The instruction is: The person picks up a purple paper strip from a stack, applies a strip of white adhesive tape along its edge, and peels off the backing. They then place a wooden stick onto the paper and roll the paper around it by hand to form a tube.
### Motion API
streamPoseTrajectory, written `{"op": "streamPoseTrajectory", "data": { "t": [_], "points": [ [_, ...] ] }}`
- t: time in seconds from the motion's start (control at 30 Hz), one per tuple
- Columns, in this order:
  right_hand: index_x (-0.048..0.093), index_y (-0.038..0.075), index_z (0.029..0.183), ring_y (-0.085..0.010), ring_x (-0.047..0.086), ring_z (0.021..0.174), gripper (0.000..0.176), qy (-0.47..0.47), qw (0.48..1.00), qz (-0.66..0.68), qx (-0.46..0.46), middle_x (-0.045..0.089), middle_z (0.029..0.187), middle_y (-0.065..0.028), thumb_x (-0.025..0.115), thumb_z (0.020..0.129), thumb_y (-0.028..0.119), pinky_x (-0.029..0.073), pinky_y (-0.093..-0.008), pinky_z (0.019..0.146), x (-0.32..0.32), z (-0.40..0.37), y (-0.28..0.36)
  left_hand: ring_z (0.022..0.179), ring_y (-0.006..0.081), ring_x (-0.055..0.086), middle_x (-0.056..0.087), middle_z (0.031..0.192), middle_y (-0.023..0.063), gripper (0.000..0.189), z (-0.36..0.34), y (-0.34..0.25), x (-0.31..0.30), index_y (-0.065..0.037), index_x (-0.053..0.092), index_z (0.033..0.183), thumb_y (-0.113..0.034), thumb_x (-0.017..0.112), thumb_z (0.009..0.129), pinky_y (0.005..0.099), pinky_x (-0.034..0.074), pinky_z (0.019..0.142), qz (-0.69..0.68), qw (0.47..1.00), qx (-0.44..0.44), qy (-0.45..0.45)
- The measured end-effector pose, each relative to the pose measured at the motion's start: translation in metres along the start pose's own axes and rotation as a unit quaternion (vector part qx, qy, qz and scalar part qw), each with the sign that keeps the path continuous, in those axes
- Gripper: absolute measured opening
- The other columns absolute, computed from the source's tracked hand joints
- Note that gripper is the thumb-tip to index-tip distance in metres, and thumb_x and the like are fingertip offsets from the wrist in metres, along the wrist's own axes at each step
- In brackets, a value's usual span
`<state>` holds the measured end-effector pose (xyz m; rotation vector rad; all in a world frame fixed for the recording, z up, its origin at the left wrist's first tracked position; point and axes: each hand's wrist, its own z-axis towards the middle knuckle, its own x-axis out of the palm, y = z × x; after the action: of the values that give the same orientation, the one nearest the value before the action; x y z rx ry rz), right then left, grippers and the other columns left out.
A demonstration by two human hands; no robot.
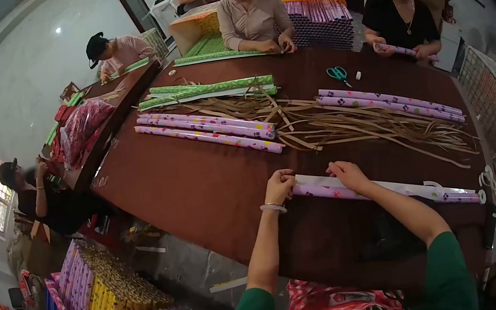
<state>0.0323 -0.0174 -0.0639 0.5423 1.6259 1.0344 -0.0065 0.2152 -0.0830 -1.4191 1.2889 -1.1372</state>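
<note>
A purple patterned wrapping paper roll lies in front of me, its white underside showing along the far edge. My left hand is closed around the roll's left end, thumb and fingers pressed together. Further right, my right hand has its fingers bent at the white paper edge and seems to pinch it; the fingertips are partly hidden. At the roll's right end is a small white tape roll. Beyond my hands lie brown paper strips and finished-looking purple rolls.
Green rolls, teal scissors and more purple rolls lie on the brown table. Several people work around it. Stacked rolls stand at lower left; a wire basket stands at the right.
</note>
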Motion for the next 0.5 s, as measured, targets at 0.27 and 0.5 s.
{"op": "streamPoseTrajectory", "data": {
  "t": [0.27,0.5],
  "points": [
    [0.064,0.001,0.087,-0.0289,0.061,0.079,0.037,-0.024,0.999,0.0,-0.023,0.063,0.082,-0.016,0.045,0.09,0.033,0.045,-0.0344,0.071,0.003,-0.013,-0.008,0.048,0.0075,0.05,0.059,0.077,0.0052,0.037,0.0,0.003,-0.002,0.006,0.048,0.109,-0.006,0.059,0.076,0.0205,0.042,0.04,-0.005,1.0,-0.003,0.007],
    [0.064,0.002,0.083,-0.026,0.058,0.07,0.034,-0.018,0.999,0.009,-0.029,0.062,0.076,-0.0142,0.049,0.089,0.032,0.044,-0.0333,0.067,0.0,-0.016,-0.002,0.047,0.0073,0.049,0.06,0.076,0.0051,0.038,-0.003,-0.001,-0.001,0.006,0.048,0.107,-0.005,0.06,0.073,0.0204,0.041,0.039,-0.041,0.999,-0.008,0.004]
  ]
}}
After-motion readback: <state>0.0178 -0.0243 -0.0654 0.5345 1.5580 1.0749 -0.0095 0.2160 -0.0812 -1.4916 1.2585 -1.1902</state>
